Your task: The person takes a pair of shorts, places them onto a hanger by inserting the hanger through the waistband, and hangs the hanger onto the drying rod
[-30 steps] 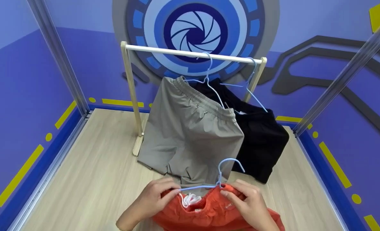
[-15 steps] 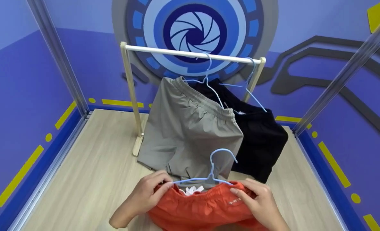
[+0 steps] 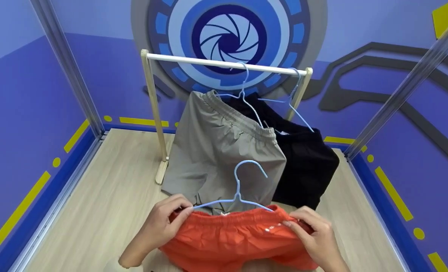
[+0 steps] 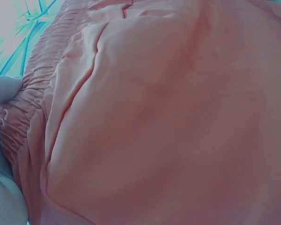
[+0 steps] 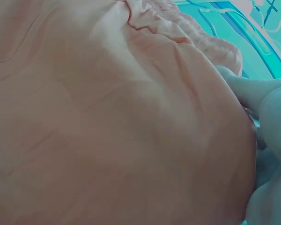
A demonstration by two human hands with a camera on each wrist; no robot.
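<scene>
Orange-red shorts (image 3: 231, 238) with a gathered elastic waistband are held up near the front of the head view. A light blue hanger (image 3: 237, 189) sits inside the waistband, its hook standing up above it. My left hand (image 3: 163, 221) pinches the waistband's left end, close to the hanger's arm tip. At the other end, my right hand (image 3: 316, 232) pinches the cloth between thumb and fingers. Both wrist views are mostly filled by the shorts' cloth (image 4: 154, 122), with the left hand (image 4: 7, 187) at one edge and the right hand (image 5: 274, 112) at the other.
Behind stands a small wooden rack (image 3: 154, 109) with a white rail (image 3: 193, 59). Grey shorts (image 3: 224, 151) and black shorts (image 3: 307, 162) hang from it on blue hangers, toward its right end. Purple-blue walls (image 3: 31, 113) enclose the wooden tabletop (image 3: 114, 181).
The orange-red shorts and hanger have risen and shifted left, away from me. My hands have spread apart, pulling the waistband wider and flatter. The white drawstring is now mostly hidden.
</scene>
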